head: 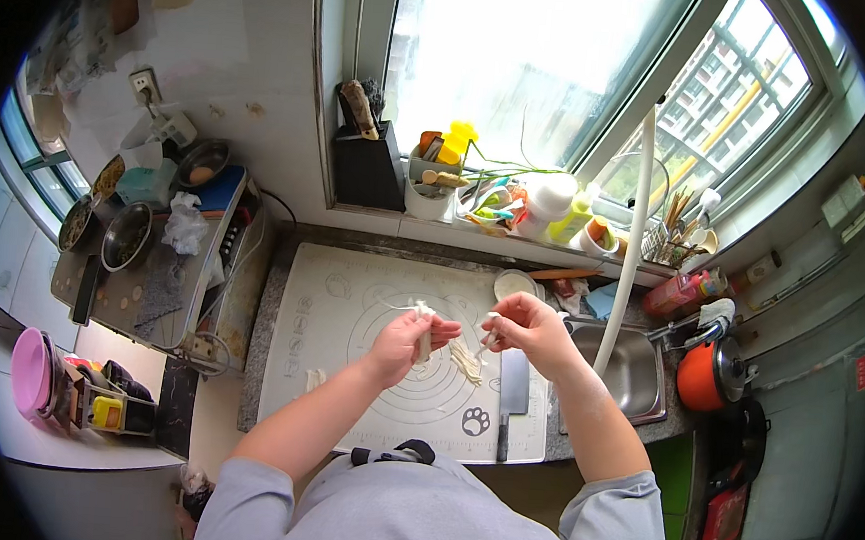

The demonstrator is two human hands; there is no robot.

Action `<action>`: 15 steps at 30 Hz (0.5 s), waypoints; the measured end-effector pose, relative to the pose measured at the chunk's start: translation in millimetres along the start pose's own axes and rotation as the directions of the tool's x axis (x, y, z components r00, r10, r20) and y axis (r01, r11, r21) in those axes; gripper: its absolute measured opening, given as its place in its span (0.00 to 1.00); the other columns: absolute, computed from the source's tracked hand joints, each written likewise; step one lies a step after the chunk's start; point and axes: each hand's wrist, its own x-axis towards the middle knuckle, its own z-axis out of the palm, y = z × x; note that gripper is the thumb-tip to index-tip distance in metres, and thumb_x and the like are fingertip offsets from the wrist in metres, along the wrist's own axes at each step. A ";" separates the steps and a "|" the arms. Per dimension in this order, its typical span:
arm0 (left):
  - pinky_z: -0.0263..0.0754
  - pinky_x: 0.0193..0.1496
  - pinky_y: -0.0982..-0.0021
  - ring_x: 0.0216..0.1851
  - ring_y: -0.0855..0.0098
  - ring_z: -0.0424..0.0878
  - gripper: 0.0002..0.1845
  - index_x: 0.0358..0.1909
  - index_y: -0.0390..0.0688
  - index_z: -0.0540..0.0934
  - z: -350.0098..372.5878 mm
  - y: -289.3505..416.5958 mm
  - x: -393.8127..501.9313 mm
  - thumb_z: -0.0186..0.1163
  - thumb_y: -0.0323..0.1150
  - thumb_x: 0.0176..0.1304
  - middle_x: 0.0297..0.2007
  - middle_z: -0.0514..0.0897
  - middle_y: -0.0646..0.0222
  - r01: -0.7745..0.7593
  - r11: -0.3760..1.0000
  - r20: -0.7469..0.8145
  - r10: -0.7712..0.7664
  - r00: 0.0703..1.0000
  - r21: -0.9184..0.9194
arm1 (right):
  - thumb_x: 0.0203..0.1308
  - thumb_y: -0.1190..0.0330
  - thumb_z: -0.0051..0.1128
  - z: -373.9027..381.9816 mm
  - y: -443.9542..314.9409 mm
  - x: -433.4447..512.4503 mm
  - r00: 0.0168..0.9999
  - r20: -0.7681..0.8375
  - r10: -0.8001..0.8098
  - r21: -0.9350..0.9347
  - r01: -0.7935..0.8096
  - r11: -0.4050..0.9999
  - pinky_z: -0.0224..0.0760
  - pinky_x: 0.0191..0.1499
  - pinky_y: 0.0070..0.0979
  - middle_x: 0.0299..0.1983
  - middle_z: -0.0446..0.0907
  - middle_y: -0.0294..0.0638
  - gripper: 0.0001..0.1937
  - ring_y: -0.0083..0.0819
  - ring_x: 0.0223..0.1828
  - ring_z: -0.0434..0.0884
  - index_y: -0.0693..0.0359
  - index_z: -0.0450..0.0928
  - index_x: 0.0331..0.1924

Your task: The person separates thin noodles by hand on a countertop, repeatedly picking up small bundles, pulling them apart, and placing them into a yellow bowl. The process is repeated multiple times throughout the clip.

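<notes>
My left hand [406,343] holds a bunch of pale dough strands [424,328], with loose ends sticking out past the thumb. Its fingers point right. To its right, my right hand [525,328] pinches a small piece of the dough [488,331] between thumb and fingertips. Both hands are above a white silicone pastry mat [376,424] printed with circles. A heap of cut noodle strands [465,362] lies on the mat between and below the hands. A Chinese cleaver [515,385] rests flat at the right, its dark handle toward me. More strands [315,379] lie at the mat's left.
A bowl of white powder [514,285] stands at the mat's back right corner. Right of the mat are a steel sink [632,374], a white hose [624,298] and an orange pot [702,375]. Utensils and a knife block [370,168] line the windowsill. Pans [128,237] stand at left.
</notes>
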 end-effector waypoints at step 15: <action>0.69 0.35 0.75 0.21 0.83 0.60 0.14 0.43 0.40 0.73 -17.0 16.4 -27.9 0.45 0.40 0.76 0.19 0.62 0.80 0.171 0.984 -0.120 -0.164 0.979 0.051 | 0.54 0.69 0.64 -45.1 261.0 94.9 0.892 -0.423 0.158 -0.238 -0.278 0.931 0.78 0.42 0.29 0.38 0.79 0.45 0.15 0.37 0.41 0.82 0.64 0.74 0.43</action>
